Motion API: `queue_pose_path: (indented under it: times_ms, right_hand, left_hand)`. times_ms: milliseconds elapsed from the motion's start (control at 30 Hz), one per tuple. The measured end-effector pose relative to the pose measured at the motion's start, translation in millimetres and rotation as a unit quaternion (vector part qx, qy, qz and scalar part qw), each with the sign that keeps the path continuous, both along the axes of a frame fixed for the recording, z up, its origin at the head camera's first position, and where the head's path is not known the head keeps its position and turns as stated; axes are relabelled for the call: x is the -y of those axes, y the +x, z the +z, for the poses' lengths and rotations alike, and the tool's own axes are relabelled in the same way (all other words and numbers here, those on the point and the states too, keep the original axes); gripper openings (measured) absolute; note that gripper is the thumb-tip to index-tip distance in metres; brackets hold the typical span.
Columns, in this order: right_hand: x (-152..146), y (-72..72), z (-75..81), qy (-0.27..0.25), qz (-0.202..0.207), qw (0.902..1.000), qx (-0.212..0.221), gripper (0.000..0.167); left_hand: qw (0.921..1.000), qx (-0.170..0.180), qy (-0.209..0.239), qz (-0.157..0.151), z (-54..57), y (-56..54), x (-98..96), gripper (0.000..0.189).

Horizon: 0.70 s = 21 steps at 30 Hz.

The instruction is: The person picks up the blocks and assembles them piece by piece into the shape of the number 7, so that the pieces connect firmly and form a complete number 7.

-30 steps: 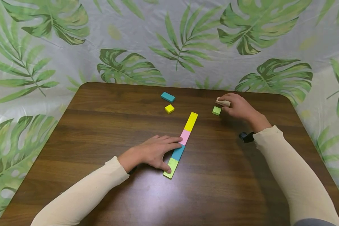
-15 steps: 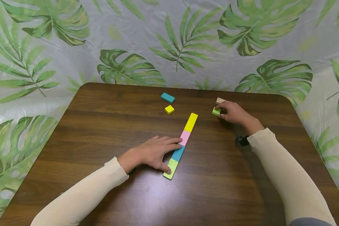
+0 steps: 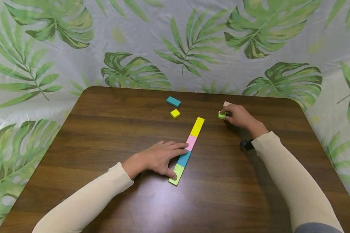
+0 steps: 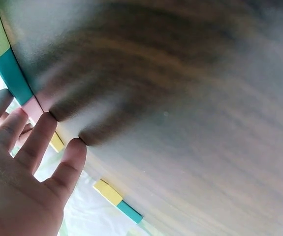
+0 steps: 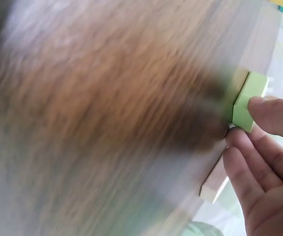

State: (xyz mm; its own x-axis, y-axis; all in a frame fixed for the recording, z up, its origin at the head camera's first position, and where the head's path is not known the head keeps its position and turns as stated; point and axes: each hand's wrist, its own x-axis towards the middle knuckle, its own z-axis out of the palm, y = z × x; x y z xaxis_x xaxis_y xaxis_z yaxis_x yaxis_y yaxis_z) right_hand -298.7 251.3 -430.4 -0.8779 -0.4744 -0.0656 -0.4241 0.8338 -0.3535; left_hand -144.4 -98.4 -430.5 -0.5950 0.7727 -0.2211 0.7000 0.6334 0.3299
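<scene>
At the far right part of the worktop (image 3: pixel 105 129), the right hand (image 3: pixel 239 116) pinches a small green block (image 3: pixel 221 115), thumb on one face and fingers against the other side; cannot tell whether the block's underside is clear of the wood. Left hand (image 3: pixel 160 158): fingers spread and extended, thumb resting on the lime end block (image 3: pixel 176 173) of a row, fingertips on the pink block (image 3: pixel 191 142) and near its joint with the blue block (image 3: pixel 183 158).

Row: four blocks end to end, touching, slanting away to the right. Order from near end: lime, blue, pink, long yellow block (image 3: pixel 197 127).

Just behind the small green block lies a pale wooden block (image 3: pixel 226 104), partly hidden by the right hand in the head view; contact with the fingers cannot be told.

Left of the row's far end, two loose pieces: a small yellow block (image 3: pixel 175 113) and, just behind it, a teal block (image 3: pixel 173 101), apart in the head view.

Both arms in cream sleeves (image 3: pixel 291 174); dark band (image 3: pixel 246 145) at the right wrist. Beyond the worktop, a leaf-printed cloth (image 3: pixel 198 19).
</scene>
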Motion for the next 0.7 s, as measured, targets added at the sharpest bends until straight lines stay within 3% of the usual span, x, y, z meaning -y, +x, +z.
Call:
queue_pose_path:
  times_ms: [433, 700]
  right_hand:
    - [1.3, 0.2, -3.1, -0.023, -0.007, 0.9996, 0.012, 0.031]
    - [3.5, -1.3, -3.9, -0.025, 0.006, 0.9996, -0.008, 0.031]
  left_hand:
    - [1.0, 0.003, -0.001, 0.0, -1.5, -1.3, -0.3, 0.089]
    - [1.0, 0.003, 0.0, 0.0, -1.3, -1.7, 0.0, 0.089]
